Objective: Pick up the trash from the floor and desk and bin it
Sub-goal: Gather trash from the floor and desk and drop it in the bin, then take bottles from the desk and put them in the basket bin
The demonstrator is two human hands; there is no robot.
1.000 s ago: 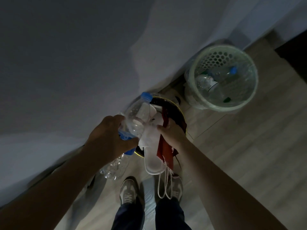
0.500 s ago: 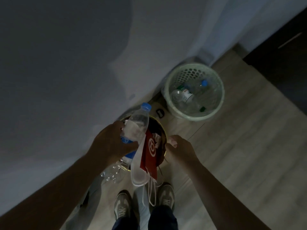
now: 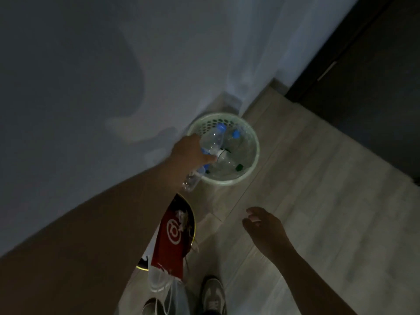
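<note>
While the left hand (image 3: 191, 153) stretches out over the bin (image 3: 256, 155), its fingers and thumb curl round a clear bottle (image 3: 212, 142). The bottle's blue cap points away from the wrist and sits above the bin's opening. A second bottle (image 3: 192, 181), clear and crumpled, sticks out under the same hand on the wrist side, just outside the rim. It is too blurred to tell whether the same grip has it.

The bin is a pale green mesh basket standing on the floor (image 3: 318, 201) against the wall (image 3: 91, 87), directly under the left fingertips. Binned bottles (image 3: 229, 164) lie inside, just past those fingertips, with one blue cap and one green cap showing.

The right hand (image 3: 263, 226) hangs over bare floor, well apart from the bin, nearer the body and to the right of the left forearm. Its fingers are loosely curled and it holds and touches nothing.

Between the two hands, tight under the left forearm, are three things:
- A red packet (image 3: 169, 242) with a white round logo.
- A black bowl (image 3: 191, 220) with a yellow rim, right behind the packet.
- A white mask (image 3: 159, 283) with its loops dangling at the packet's lower end.

The forearm hides how these three are carried.

Shoes (image 3: 212, 296) show at the bottom edge, below the right hand.
</note>
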